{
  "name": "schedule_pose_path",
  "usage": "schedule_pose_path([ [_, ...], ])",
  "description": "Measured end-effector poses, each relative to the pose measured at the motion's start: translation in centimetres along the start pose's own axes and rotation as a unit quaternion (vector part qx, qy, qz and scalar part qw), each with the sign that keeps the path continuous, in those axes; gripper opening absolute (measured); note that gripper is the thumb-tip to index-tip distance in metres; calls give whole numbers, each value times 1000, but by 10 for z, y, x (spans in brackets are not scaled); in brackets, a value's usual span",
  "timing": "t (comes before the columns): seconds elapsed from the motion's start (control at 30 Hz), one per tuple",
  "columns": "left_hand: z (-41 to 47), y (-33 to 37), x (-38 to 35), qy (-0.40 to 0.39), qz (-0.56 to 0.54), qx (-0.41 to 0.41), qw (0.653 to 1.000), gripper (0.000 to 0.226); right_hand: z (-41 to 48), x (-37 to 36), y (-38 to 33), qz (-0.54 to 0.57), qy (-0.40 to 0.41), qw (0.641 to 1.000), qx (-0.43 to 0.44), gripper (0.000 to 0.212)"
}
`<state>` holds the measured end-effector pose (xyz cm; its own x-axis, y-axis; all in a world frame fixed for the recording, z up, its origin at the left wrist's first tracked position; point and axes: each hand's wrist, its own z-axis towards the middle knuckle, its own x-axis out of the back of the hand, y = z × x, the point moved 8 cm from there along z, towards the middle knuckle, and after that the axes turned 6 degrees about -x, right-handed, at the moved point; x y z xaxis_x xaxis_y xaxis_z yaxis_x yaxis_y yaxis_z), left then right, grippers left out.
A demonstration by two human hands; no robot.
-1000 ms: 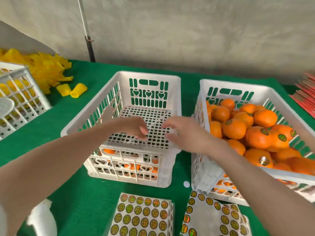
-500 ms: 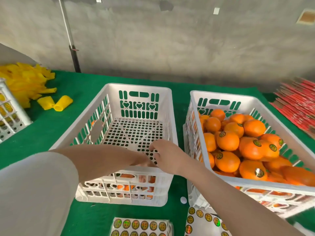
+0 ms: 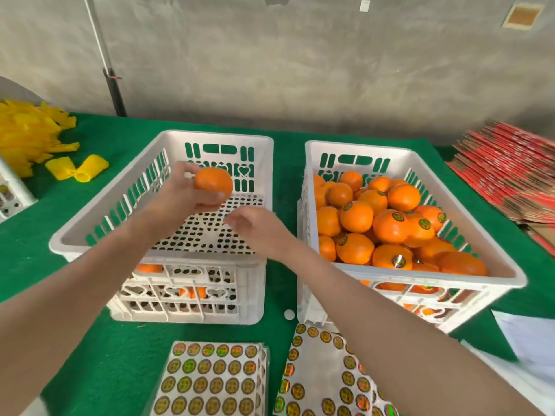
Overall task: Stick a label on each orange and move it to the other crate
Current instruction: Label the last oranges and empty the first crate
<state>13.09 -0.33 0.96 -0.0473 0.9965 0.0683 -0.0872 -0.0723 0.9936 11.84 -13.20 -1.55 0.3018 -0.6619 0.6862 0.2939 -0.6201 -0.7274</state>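
Orange [image 3: 213,185], no label on its visible side, sits above the empty left crate [image 3: 168,139], left hand [image 3: 180,202] fingers curled round it. Right hand [image 3: 255,228] is just beside it, fingers loosely bent; a pinched label cannot be confirmed. Right crate [image 3: 354,147] is heaped with labelled oranges, so the task is judged well along.

left hand [image 3: 179,194]: risen, now gripping orange [image 3: 213,183] | right hand [image 3: 259,232]: lifted just below it
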Motion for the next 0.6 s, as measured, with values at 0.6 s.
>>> schedule_pose_path([
  [0.6,-199,-188,-156,-68,-93,343,932,51,-202,-61,207,-28,-86,988,-122,5],
])
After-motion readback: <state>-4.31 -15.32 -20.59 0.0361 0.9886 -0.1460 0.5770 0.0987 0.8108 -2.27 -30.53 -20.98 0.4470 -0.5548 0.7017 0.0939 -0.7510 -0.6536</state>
